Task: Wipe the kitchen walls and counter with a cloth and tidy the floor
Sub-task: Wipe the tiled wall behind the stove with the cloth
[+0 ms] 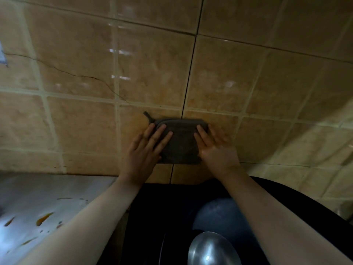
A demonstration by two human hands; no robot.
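Fingers (160, 135) of two hands flat on one cloth (181, 142), tiled wall (219, 73)

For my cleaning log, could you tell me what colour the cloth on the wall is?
The cloth is dark grey, seen in the head view.

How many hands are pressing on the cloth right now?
2. The left hand lies flat on the left part of the dark cloth, and the right hand lies flat on its right part, both pressing it against the tiled wall.
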